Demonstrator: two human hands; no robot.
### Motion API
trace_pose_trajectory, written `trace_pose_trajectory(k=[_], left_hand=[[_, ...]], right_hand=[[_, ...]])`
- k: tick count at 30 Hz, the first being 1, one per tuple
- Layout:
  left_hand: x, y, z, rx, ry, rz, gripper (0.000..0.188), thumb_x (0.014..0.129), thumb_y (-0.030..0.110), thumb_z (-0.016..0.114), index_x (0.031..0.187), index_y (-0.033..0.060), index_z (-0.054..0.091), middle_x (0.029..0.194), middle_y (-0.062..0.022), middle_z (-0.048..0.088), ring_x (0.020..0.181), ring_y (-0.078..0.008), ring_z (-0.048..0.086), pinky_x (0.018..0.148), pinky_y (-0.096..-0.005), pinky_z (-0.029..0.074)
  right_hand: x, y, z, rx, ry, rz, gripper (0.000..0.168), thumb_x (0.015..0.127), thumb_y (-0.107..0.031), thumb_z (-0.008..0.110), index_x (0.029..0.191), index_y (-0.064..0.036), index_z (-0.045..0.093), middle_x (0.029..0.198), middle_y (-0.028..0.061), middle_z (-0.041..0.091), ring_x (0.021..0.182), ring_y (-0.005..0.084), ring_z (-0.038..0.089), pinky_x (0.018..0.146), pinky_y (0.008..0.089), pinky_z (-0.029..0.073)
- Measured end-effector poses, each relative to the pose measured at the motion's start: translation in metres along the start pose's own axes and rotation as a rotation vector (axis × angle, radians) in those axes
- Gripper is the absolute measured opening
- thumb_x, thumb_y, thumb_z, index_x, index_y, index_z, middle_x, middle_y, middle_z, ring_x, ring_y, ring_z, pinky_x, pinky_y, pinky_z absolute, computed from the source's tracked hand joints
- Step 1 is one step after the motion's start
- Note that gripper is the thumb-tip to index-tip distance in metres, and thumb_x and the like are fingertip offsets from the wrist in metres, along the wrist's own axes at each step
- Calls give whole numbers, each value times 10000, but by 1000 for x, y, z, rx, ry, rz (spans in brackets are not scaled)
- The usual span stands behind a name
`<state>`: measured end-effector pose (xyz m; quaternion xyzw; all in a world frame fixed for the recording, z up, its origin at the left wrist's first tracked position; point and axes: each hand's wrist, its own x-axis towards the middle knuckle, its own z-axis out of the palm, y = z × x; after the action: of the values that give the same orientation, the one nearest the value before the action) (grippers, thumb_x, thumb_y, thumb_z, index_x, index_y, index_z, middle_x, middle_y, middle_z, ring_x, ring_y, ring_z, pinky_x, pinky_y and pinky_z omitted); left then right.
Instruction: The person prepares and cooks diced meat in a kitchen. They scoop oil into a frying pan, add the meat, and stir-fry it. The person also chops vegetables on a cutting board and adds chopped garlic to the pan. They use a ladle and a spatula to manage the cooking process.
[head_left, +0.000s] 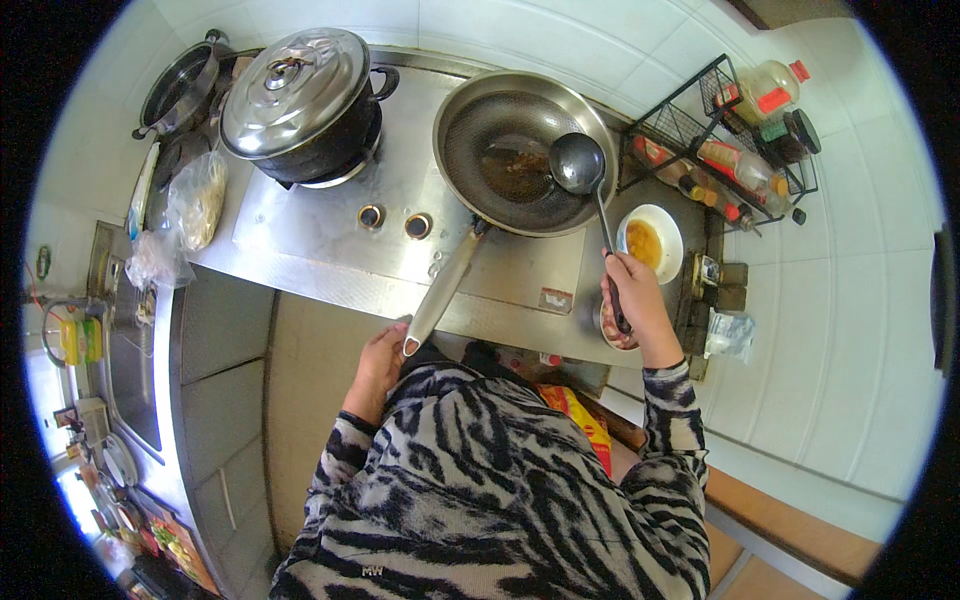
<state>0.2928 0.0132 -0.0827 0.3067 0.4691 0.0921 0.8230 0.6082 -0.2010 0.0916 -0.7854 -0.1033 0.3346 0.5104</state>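
A wok (480, 112) with a textured inner surface sits on the right side of the steel cooktop, a little oil and brownish residue at its bottom. My right hand (637, 296) grips the dark handle of a ladle (577, 163), whose bowl hangs over the wok's right side. Beneath that hand, a white bowl (670, 240) holds orange-yellow liquid. A second bowl (619, 343) with pinkish pieces is mostly hidden behind my hand. My left hand (381, 367) is beside the end of the wok's long handle (446, 289); whether its fingers close on it is unclear.
A large lidded pot (300, 112) stands on the left burner, a smaller pan (180, 90) behind it. Plastic bags (196, 199) lie at the cooktop's left. Bottles fill a black wire rack (675, 124) against the right wall. Two knobs (418, 226) face me.
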Motion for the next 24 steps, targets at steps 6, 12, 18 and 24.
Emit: trace_pose_trajectory(k=[6,12,18,24], left_hand=[[0,6,4,-192,25,-61,223,925,65,525,1105,-66,541,1004,-149,620,889,-226,631,776,-312,551],[3,7,-3,-190,7,-52,213,925,65,522,1093,-62,548,1012,-178,634,921,-249,640,801,-321,545],[2,12,-8,-157,44,-34,230,939,92,525,1101,-68,559,992,-166,636,923,-259,642,823,-330,539],[13,8,-19,-201,45,-82,261,922,55,522,1134,-97,519,996,-165,621,904,-246,628,782,-330,537]], right_hand=[[-5,-11,8,209,-76,196,333,971,-260,498,1135,26,543,694,26,538,499,92,498,429,233,428],[-8,-29,31,455,-312,348,343,968,-249,507,1177,22,528,749,28,530,555,76,488,437,201,423],[10,-32,50,1066,-553,563,376,974,-243,505,1226,36,479,795,22,503,606,59,478,441,161,431],[-7,-49,40,1069,-569,468,372,984,-238,489,1237,34,467,798,18,486,618,61,472,436,160,435]])
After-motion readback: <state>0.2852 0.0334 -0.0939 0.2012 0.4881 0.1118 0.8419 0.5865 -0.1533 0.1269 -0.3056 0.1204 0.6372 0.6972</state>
